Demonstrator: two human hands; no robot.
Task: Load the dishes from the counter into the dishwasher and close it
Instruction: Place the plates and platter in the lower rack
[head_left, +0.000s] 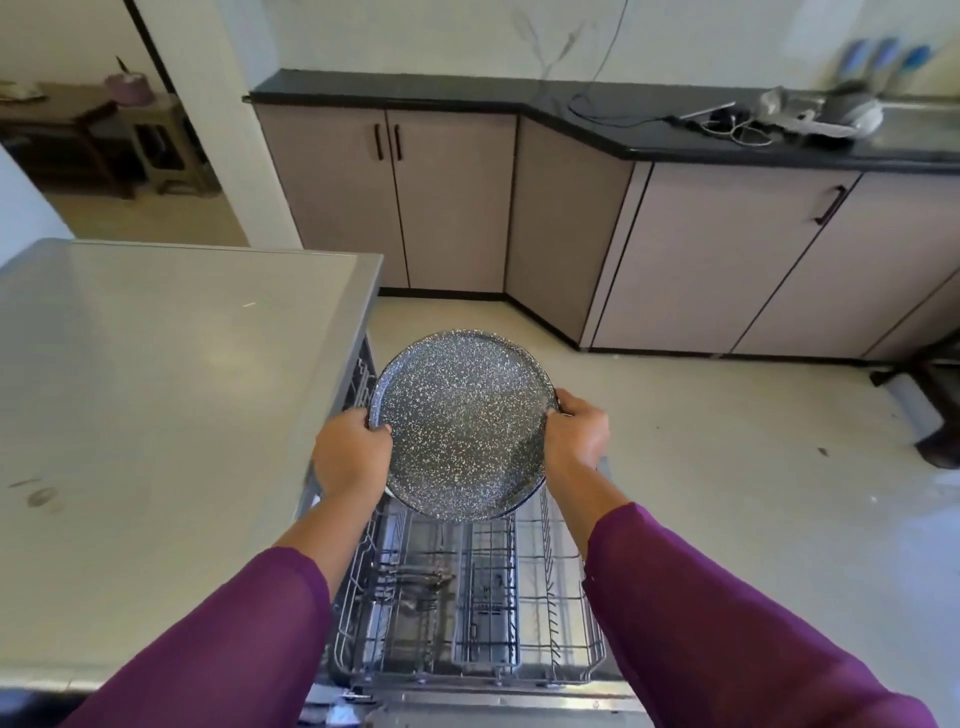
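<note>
Directly under the speckled plate (462, 426) sits the wire rack (550, 597), counter (156, 389) alongside.

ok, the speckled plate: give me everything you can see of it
The speckled plate is round and dark grey with dense white flecks and a low raised rim; it looks like enamel or glazed ware. Its face is empty and tilted up toward the camera. The left hand grips its left rim and the right hand grips its right rim. It is over the far end of the pulled-out dishwasher rack; whether its lower edge touches the rack cannot be told.
</note>
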